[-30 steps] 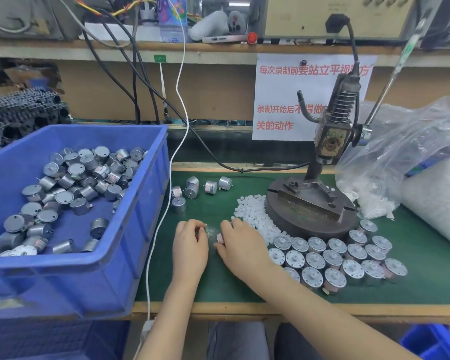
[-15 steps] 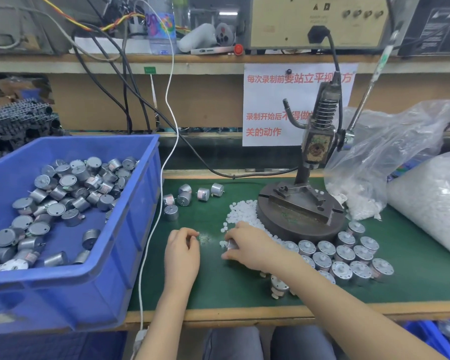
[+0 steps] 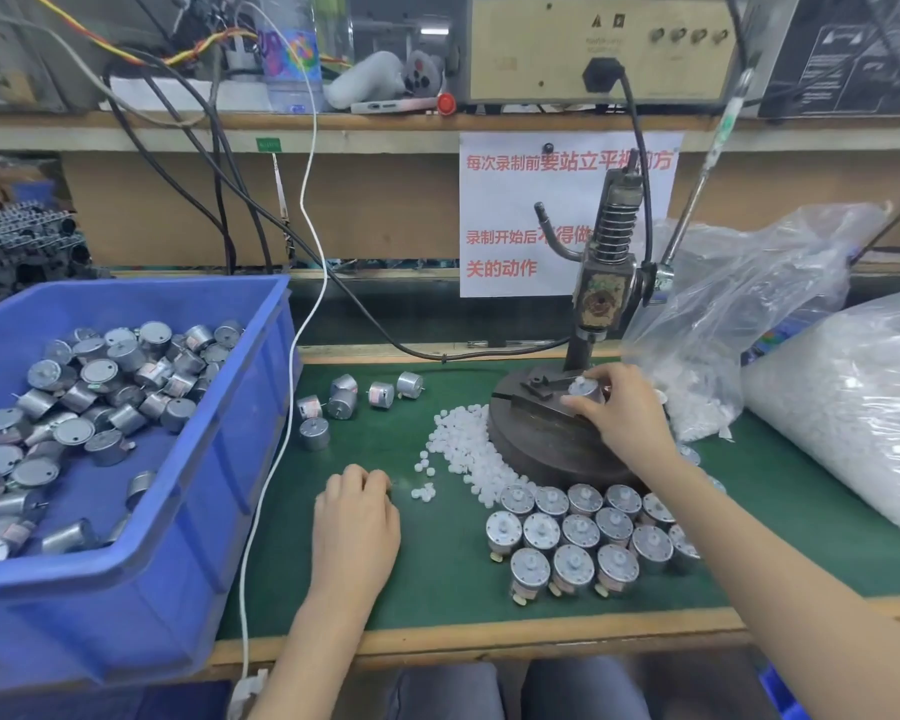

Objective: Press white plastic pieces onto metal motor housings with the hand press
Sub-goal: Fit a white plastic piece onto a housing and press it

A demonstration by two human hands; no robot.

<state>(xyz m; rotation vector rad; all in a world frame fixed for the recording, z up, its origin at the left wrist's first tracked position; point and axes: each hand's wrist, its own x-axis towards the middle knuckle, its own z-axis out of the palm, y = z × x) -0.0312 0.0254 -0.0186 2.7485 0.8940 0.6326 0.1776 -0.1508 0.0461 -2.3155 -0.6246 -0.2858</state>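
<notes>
My right hand (image 3: pixel 625 415) grips a metal motor housing (image 3: pixel 583 389) with a white plastic piece on top, set on the round base (image 3: pixel 533 439) of the hand press (image 3: pixel 605 283), under the ram. My left hand (image 3: pixel 355 519) rests on the green mat with its fingers curled; whether it holds anything is hidden. A pile of white plastic pieces (image 3: pixel 458 441) lies left of the press base. Several finished motors (image 3: pixel 575 537) stand in rows in front of the press. A few loose motor housings (image 3: pixel 341 402) lie on the mat behind my left hand.
A blue bin (image 3: pixel 198 511) of motor housings fills the left side. Clear plastic bags (image 3: pixel 853 397) of white pieces sit at the right. The press lever (image 3: pixel 707 163) slants up to the right. A white cable (image 3: pixel 281 459) hangs down beside the bin.
My right hand carried a motor housing from the mat in front up and right onto the press base. My left hand stayed on the mat.
</notes>
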